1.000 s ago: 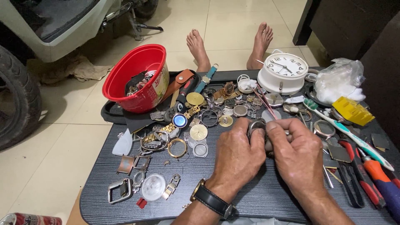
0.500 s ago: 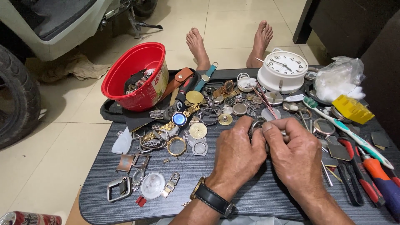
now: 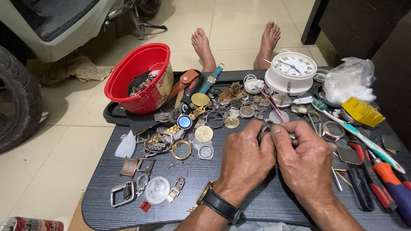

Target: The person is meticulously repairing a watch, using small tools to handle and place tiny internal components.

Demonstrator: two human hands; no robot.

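Both hands meet over the middle of the dark tray table (image 3: 239, 205), fingers closed together on a small round metal watch case (image 3: 264, 129). The left hand (image 3: 245, 159) cups it from one side and the right hand (image 3: 305, 161) pinches it from the other, thumb tips nearly touching. Only the case's grey, shiny upper rim shows above the knuckles; the rest is hidden. A black-strapped wristwatch (image 3: 219, 205) sits on the left wrist.

Just beyond the hands lies a scatter of watch parts (image 3: 201, 128): gold dials, bezels, bracelet links. At the far left stands a tilted red plastic bowl (image 3: 137, 79) with a pale label on its side. At the far right are a white round alarm clock (image 3: 291, 72), a clear bag of white cotton (image 3: 349, 81) and a small yellow box (image 3: 363, 111). A white-and-teal toothbrush (image 3: 359, 134) lies near the right hand, beside red-handled pliers (image 3: 368, 171).
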